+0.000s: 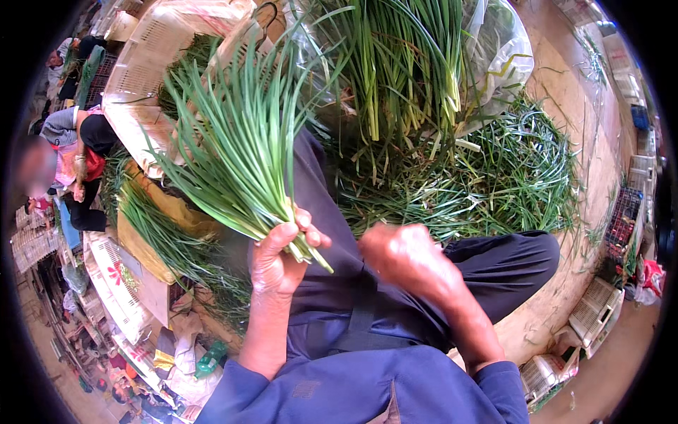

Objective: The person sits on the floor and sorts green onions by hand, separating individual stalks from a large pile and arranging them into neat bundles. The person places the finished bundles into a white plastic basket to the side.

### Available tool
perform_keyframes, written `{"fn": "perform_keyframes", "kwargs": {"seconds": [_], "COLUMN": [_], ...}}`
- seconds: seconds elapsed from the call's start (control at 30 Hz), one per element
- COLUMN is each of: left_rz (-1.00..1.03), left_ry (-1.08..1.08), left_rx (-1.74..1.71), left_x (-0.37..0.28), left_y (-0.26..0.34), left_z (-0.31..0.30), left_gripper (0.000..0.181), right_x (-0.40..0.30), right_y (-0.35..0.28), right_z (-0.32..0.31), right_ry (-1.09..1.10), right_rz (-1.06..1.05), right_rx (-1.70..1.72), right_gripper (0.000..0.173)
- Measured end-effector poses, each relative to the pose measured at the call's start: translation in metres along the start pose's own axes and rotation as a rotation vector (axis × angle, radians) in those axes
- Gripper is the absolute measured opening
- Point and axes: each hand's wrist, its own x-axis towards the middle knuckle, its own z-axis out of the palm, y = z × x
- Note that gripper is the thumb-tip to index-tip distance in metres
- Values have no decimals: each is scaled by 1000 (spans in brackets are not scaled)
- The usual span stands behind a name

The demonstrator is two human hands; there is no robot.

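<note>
A bunch of flat green leaves with pale stems, looking like garlic chives [249,153], fans up and to the left from my left hand [288,249], which grips it near the stem ends. My right hand [405,254] is blurred, its fingers curled, just right of the stem ends and above my lap; whether it holds anything I cannot tell. Beyond it, a heap of loose leaves and trimmings [508,180] covers the floor. A larger bundle of chives [408,58] lies on a clear plastic bag [498,63] at the top.
A pale plastic crate [132,90] holding greens stands at upper left. More chives [159,228] lie on a yellow surface at left. A green plastic bottle [211,359] is at lower left. Another person [69,153] sits at far left. Crates [596,307] line the right side.
</note>
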Motion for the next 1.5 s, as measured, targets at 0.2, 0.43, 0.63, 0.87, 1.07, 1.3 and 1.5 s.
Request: {"fn": "perform_keyframes", "kwargs": {"seconds": [0.2,0.43,0.63,0.87,1.07,1.3,1.5], "left_rz": [-40,-39,-41,-44,-63,-36,-61], "left_ry": [-48,-45,-67,-71,-75,6,20], "left_rx": [-78,-53,-81,-67,-58,22,38], "left_x": [2,4,3,6,6,2,4], "left_y": [2,0,0,-4,-7,-7,-11], "left_z": [9,8,6,15,11,15,12], "left_gripper": [41,39,39,38,38,39,34], "right_x": [85,131,87,30,9,7,14], "right_y": [87,98,86,102,85,23,-37], "right_z": [-2,-11,-56,-50,-27,-27,4], "right_ry": [514,310,385,699,594,903,778], "right_rz": [356,659,621,418,621,245,-96], "right_rx": [-161,-322,876,-145,885,177,-133], "right_gripper": [20,30,26,16,33,32,32]}}
